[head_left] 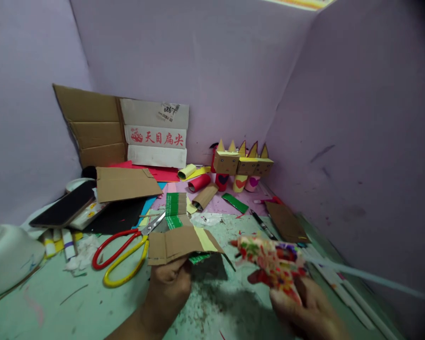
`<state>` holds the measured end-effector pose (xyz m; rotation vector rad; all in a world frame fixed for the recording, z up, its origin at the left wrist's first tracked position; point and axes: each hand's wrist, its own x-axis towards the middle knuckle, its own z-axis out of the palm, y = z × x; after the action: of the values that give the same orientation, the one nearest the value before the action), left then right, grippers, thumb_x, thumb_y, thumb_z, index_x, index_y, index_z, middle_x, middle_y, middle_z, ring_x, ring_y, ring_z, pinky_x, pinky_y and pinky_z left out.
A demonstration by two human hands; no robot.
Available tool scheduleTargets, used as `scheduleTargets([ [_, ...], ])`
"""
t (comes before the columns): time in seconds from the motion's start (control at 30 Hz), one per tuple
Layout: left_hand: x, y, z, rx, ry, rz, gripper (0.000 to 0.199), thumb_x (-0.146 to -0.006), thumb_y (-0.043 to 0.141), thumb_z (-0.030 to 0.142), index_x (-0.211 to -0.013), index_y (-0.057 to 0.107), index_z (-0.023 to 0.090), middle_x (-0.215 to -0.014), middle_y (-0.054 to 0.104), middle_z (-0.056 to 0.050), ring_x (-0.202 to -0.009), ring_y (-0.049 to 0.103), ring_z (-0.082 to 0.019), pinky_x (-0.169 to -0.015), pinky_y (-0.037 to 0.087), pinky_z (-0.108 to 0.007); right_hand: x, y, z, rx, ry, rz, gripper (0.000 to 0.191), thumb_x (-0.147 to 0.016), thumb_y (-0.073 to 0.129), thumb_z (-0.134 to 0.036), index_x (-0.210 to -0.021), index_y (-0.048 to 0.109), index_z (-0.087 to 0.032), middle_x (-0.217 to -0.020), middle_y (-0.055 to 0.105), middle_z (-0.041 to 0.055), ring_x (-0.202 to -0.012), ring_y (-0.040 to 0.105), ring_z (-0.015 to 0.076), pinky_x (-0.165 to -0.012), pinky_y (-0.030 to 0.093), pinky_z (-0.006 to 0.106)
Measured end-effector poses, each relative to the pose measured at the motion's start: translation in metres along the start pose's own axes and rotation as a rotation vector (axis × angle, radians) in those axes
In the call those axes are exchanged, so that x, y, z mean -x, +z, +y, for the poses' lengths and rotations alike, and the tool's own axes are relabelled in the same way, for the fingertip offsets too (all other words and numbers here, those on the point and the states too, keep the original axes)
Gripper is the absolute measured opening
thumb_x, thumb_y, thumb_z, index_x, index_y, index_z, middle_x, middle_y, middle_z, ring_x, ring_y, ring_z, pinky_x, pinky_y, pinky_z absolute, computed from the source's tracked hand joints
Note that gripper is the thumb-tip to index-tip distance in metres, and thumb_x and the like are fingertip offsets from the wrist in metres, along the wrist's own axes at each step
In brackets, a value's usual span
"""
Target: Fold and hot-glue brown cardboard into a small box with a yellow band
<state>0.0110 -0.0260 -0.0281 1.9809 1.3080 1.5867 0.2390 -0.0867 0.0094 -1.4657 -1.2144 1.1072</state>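
Picture a clock lying flat on the tabletop (pixel 92 302), centred on the cardboard piece (pixel 182 244), with twelve away from you. That piece sits near the middle of your view, just beyond your left hand (pixel 172 285), whose fingers are closed on it from below. Its long axis runs from nine to three, the right end dipping toward four; a yellow strip (pixel 204 239) crosses near that end, slanting from eleven to five.

Your right hand (pixel 306 307), out at four, is wrapped around the grip of a patterned glue gun (pixel 272 257). Its red nozzle (pixel 233 243) points to nine, near the right end of the cardboard and apart from it; the barrel's long axis runs back to three, where a pale strand (pixel 361 272) trails off. Blur hides whether a finger presses the trigger.

The surface under your hands is pale green, marked with dark specks. At nine lie scissors (pixel 147 230), handles toward seven, blades toward one. A white bowl (pixel 14 259) is farther out at nine. Three box-headed figures (pixel 247 166) stand at one, a pen (pixel 262 224) lies at two, and a large cardboard sheet (pixel 106 134) stands at eleven. Lilac walls (pixel 194 56) rise left, ahead and right.
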Motion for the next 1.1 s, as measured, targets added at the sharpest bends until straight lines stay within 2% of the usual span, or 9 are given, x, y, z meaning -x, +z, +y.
scheduleTargets([
  [0.07,-0.001,0.001,0.001,0.023,-0.025,0.003,0.031,-0.075,0.049,0.015,-0.090,0.076,0.023,-0.081,0.076,-0.004,-0.081,0.071,-0.024,-0.084,0.056,-0.038,-0.020,-0.004,-0.011,-0.109,0.033,0.020,0.037,-0.068,0.064,-0.052,-0.081,0.065,-0.018,-0.045,0.046,-0.0046,-0.038,0.038,0.0089,-0.036,0.031,0.019],
  [0.13,-0.002,0.001,0.003,0.052,-0.033,0.002,0.031,-0.074,0.050,0.015,-0.089,0.076,0.023,-0.080,0.076,-0.004,-0.079,0.072,-0.024,-0.085,0.055,-0.039,-0.049,-0.004,-0.021,-0.199,0.048,0.083,0.036,-0.058,0.073,-0.045,-0.079,0.063,-0.018,-0.062,0.057,-0.0011,-0.050,0.048,0.0098,-0.044,0.040,0.019],
  [0.2,-0.003,0.000,0.006,0.076,-0.040,0.010,0.029,-0.073,0.051,0.016,-0.085,0.077,0.023,-0.079,0.076,-0.003,-0.077,0.072,-0.023,-0.084,0.055,-0.037,-0.081,0.001,-0.027,-0.172,0.082,0.039,0.034,-0.054,0.074,-0.041,-0.077,0.062,-0.019,-0.069,0.059,-0.0004,-0.059,0.053,0.0123,-0.052,0.046,0.022],
  [0.3,-0.003,-0.002,0.008,0.077,-0.071,0.035,0.027,-0.071,0.052,0.016,-0.078,0.077,0.024,-0.073,0.076,-0.002,-0.074,0.072,-0.023,-0.080,0.057,-0.035,-0.124,0.018,-0.023,-0.112,0.091,0.010,0.034,-0.047,0.077,-0.041,-0.055,0.054,-0.017,-0.051,0.051,-0.0026,-0.046,0.046,0.0102,-0.045,0.039,0.023],
  [0.43,0.000,-0.005,0.002,0.030,-0.076,-0.037,0.025,-0.073,0.054,0.018,-0.081,0.077,0.022,-0.071,0.075,-0.002,-0.073,0.071,-0.024,-0.073,0.059,-0.033,-0.153,0.034,-0.008,0.001,0.048,0.024,0.037,-0.052,0.074,-0.048,-0.052,0.055,-0.017,-0.046,0.050,-0.0021,-0.043,0.043,0.0106,-0.044,0.036,0.025],
  [0.57,0.005,-0.007,-0.006,-0.025,-0.081,-0.093,0.026,-0.072,0.054,0.018,-0.084,0.077,0.021,-0.076,0.076,-0.004,-0.072,0.071,-0.025,-0.071,0.059,-0.034,-0.148,0.028,-0.009,0.184,-0.017,0.068,0.034,-0.060,0.071,-0.049,-0.053,0.061,-0.016,-0.047,0.054,0.0012,-0.050,0.050,0.0166,-0.045,0.034,0.026],
  [0.7,0.005,-0.007,-0.004,-0.022,-0.112,-0.132,0.024,-0.069,0.055,0.017,-0.078,0.077,0.020,-0.074,0.076,-0.005,-0.070,0.071,-0.026,-0.067,0.059,-0.033,-0.127,0.024,-0.032,0.298,-0.140,0.118,0.031,-0.072,0.063,-0.046,-0.083,0.070,-0.018,-0.086,0.069,0.0082,-0.090,0.058,0.0264,-0.063,0.041,0.028],
  [0.9,0.000,-0.005,0.014,0.123,-0.216,-0.151,0.021,-0.071,0.055,0.020,-0.071,0.076,0.022,-0.068,0.075,-0.003,-0.066,0.070,-0.023,-0.065,0.058,-0.031,-0.100,0.045,-0.049,0.243,-0.189,-0.487,0.047,-0.086,0.043,-0.056,-0.087,0.068,-0.016,-0.095,0.069,0.0090,-0.089,0.061,0.0227,-0.077,0.044,0.031],
  [1.1,-0.009,-0.007,0.025,0.153,-0.108,-0.218,0.024,-0.069,0.052,0.015,-0.061,0.073,0.021,-0.051,0.067,-0.001,-0.050,0.063,-0.019,-0.053,0.054,-0.027,-0.098,0.044,-0.038,0.344,-0.170,-0.567,0.060,-0.081,0.038,-0.069,-0.065,0.061,-0.016,-0.063,0.054,0.0007,-0.060,0.047,0.0134,-0.055,0.035,0.025],
])
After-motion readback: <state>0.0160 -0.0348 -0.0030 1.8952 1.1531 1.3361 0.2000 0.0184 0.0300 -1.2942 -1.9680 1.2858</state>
